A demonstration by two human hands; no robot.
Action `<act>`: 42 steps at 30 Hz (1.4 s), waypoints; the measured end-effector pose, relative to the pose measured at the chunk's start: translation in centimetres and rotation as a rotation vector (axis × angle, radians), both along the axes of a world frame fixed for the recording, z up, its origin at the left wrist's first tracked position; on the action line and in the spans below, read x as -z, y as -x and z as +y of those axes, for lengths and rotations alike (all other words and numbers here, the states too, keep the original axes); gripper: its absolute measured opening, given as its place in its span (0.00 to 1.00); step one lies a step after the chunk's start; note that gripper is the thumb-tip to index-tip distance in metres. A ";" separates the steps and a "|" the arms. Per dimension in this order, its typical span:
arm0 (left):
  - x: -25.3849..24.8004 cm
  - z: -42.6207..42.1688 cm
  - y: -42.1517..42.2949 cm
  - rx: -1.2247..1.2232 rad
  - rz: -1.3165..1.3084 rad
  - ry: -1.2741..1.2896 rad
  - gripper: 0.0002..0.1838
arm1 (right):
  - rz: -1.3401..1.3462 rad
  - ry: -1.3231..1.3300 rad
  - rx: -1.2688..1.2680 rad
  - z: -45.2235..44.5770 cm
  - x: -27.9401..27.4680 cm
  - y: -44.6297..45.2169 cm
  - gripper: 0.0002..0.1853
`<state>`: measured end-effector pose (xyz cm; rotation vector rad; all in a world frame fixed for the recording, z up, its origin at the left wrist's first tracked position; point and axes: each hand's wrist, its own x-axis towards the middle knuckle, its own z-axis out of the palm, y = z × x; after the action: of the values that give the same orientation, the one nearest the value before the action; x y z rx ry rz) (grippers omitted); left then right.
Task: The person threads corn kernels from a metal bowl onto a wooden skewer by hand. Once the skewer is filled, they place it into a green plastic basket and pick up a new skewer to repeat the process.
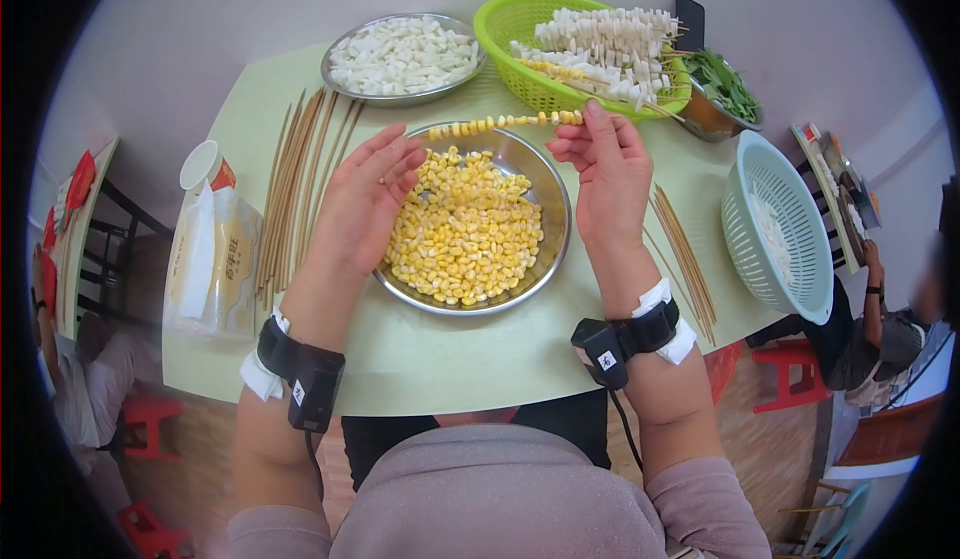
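Observation:
A skewer of yellow corn kernels [505, 121] stretches level above the far part of a steel bowl of loose kernels [465, 229]. Its right end is pinched between the thumb and fingers of my right hand [605, 164]. My left hand [370, 194] is over the bowl's left rim, palm facing inward and fingers curled near the skewer's left end; whether its fingertips touch the skewer cannot be made out. Beyond the right hand, a green basket [495, 34] holds skewers threaded with white pieces [610, 34] and some yellow ones.
Bare wooden sticks [295, 189] lie left of the bowl, others [685, 264] right. Around them are a plate of white pieces [405, 56], a tissue pack [235, 259], paper cup [202, 164], bowl of greens [722, 84], phone [689, 21] and pale blue basket [740, 214]. People sit at both sides.

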<state>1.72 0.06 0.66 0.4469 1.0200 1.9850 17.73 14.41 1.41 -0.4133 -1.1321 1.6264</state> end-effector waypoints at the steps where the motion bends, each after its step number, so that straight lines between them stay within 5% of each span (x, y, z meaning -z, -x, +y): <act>1: 0.1 0.0 0.1 0.000 -0.002 0.000 0.22 | 0.004 -0.005 0.034 0.2 0.0 0.0 0.10; 13: -0.3 -0.1 0.7 0.121 -0.163 -0.122 0.22 | -0.035 -0.128 0.125 0.2 -0.5 -0.4 0.11; 42: -0.4 0.0 -0.4 0.113 0.256 0.013 0.22 | -0.051 -0.282 0.179 -1.1 -1.1 -0.4 0.09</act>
<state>2.15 0.10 1.03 0.7501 1.1380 1.8514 18.16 13.31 2.54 -0.3617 -1.3027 1.2850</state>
